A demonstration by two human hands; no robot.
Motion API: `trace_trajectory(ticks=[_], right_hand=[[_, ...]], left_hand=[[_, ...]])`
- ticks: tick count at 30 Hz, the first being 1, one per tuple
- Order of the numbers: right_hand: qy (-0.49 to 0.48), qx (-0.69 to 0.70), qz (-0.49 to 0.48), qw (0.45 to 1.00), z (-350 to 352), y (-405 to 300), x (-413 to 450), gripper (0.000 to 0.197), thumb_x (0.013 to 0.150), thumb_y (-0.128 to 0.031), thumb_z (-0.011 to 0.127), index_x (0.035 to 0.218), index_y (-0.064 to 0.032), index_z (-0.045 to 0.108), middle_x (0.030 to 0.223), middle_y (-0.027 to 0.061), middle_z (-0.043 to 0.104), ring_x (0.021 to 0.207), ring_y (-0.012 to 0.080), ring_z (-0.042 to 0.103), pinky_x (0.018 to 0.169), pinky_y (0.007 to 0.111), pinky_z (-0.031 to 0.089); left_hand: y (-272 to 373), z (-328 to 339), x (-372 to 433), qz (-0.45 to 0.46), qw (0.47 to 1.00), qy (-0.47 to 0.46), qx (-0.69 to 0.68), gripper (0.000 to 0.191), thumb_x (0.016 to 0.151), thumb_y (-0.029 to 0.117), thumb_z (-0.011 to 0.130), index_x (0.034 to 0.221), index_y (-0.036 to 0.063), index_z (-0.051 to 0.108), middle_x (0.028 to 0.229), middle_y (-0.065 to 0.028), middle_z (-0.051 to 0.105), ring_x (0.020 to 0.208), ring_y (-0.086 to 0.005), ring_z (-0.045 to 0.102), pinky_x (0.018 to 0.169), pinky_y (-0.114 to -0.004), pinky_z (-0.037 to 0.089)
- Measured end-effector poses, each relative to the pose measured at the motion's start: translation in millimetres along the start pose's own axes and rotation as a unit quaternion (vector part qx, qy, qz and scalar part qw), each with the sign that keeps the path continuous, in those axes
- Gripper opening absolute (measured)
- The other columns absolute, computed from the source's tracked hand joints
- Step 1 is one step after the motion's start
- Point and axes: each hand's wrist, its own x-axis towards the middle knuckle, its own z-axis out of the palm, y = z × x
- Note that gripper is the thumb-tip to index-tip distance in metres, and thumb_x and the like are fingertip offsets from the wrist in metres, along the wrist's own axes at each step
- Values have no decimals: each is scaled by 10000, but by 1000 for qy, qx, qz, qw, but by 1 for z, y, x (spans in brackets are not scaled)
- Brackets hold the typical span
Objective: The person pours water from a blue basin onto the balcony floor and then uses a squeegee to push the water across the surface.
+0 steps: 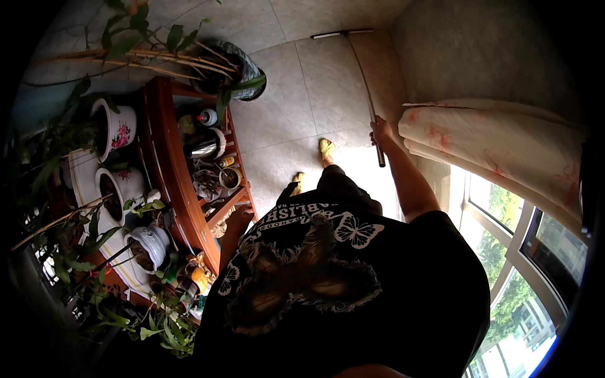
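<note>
My right hand (381,130) is closed around the dark handle of a long-handled floor squeegee (361,71). The tool's narrow, straight head rests on the grey tiled floor at the top, near the foot of the wall, and the end of the handle sticks out just below my hand. My left hand (242,216) hangs beside a wooden plant stand with shelves (163,156), close to its slatted lower shelf; it appears to hold nothing, its fingers partly bent. My yellow slippers (326,149) show on the floor between the hands.
Flowerpots (124,130) with leafy plants stand on the plant stand at left, with bottles and pots on its lower shelf. A tall patterned planter (241,71) stands beyond it. At right hang a floral curtain (491,137) and a window (501,236) below it.
</note>
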Motion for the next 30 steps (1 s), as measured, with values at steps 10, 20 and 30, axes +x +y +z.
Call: trace_trajectory(ticks=[10, 20, 30], right_hand=[[46, -81, 88, 992, 2, 27, -41, 192, 873, -138, 429, 1053, -112, 487, 551, 90, 475, 387, 191, 458, 335, 353, 412], [135, -172, 80, 973, 0, 261, -280, 476, 858, -175, 528, 1329, -149, 465, 985, 191, 653, 813, 256, 649, 739, 348, 511], [137, -139, 19, 981, -3, 251, -360, 468, 886, -184, 530, 1341, -131, 438, 732, 80, 577, 549, 158, 546, 492, 307, 445]], left_hand=[[-9, -22, 16, 71, 997, -18, -8, 402, 823, 264, 591, 1143, 21, 564, 900, -187, 648, 831, -303, 638, 720, -384, 497], [-34, -14, 44, 162, 986, -29, -1, 336, 792, 206, 639, 1075, 34, 579, 815, -169, 648, 732, -264, 640, 660, -364, 485], [-72, -2, 34, 152, 987, -37, 25, 359, 783, 221, 633, 1072, 13, 587, 837, -175, 643, 791, -308, 623, 707, -390, 483]])
